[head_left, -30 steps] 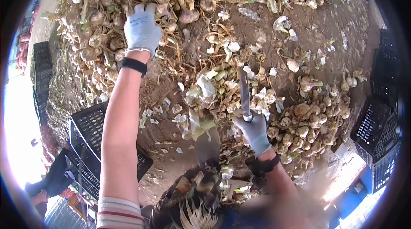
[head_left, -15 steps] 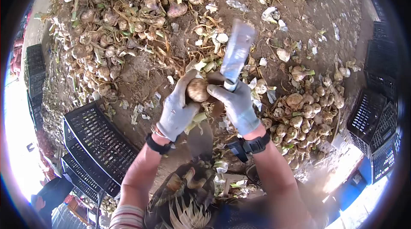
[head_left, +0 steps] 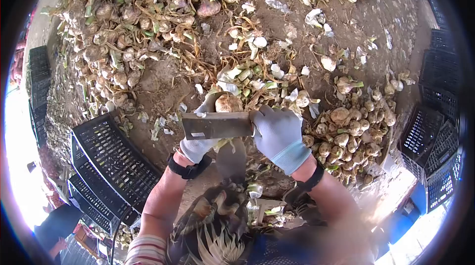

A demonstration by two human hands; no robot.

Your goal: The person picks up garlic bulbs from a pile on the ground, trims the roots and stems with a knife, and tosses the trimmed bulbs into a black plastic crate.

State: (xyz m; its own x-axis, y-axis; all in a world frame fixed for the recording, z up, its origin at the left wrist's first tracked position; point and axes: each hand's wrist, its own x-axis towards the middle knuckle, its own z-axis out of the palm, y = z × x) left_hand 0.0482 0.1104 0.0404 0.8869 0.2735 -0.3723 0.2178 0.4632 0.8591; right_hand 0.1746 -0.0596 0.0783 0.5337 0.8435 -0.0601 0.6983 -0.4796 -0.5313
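Note:
In a pale work glove, my left hand [head_left: 198, 149] grips a garlic bulb [head_left: 229, 102], whose rounded top shows above the blade. My right hand [head_left: 280, 135], gloved too, has its fingers wrapped round the handle of a broad cleaver [head_left: 215, 127]. The blade lies level, pointing left, overlapping the bulb's lower edge and hiding much of my left hand. Just beyond the bulb, cut stalks and peelings [head_left: 245, 74] litter the dirt.
A large heap of garlic with stalks [head_left: 128, 27] spreads across the far left. A smaller pile of trimmed bulbs [head_left: 346, 134] sits on the right. Black plastic crates [head_left: 114, 161] stand at the left, with more crates [head_left: 423, 131] at the right edge. A person's arm [head_left: 58, 246] shows lower left.
The cleaver has swung from upright, pointing away, to level across my left hand. My right hand has turned over, knuckles now up. The bulb stays in my left hand.

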